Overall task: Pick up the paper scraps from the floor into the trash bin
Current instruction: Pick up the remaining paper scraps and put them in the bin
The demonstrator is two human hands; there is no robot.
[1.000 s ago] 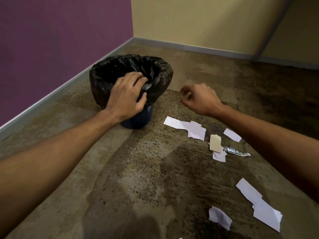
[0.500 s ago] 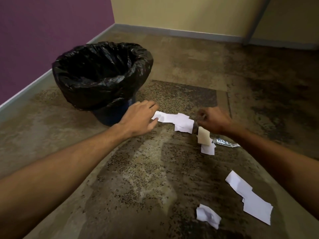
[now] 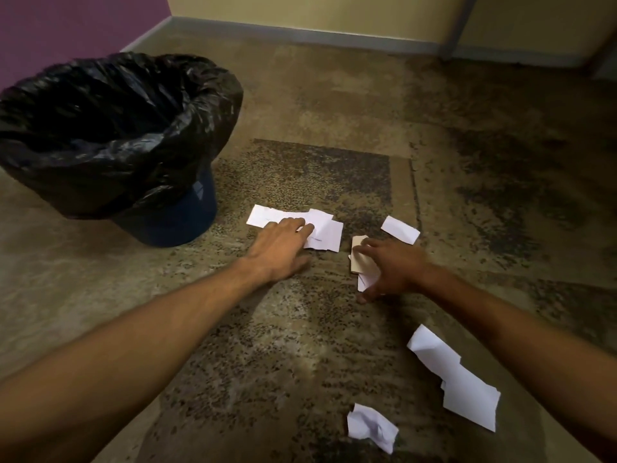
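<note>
A blue trash bin [image 3: 173,225] lined with a black bag [image 3: 110,128] stands at the left. White paper scraps [image 3: 325,230] lie on the floor just right of its base, and my left hand [image 3: 280,248] rests flat on them, fingers spread. My right hand [image 3: 390,265] is spread over a tan scrap [image 3: 360,259] and small white scraps [image 3: 365,280] beneath it, thumb and fingers on either side. Neither hand has lifted anything. Another white scrap [image 3: 400,229] lies just beyond my right hand.
Nearer me lie a long white torn sheet [image 3: 457,379] and a crumpled white scrap [image 3: 372,427]. The floor is mottled brown. A purple wall [image 3: 66,21] and a yellow wall [image 3: 300,8] meet in the far corner.
Both hands have dropped from near the bin's rim to the floor. The left now lies on the white scraps, the right has opened over the tan scrap. The view has moved closer.
</note>
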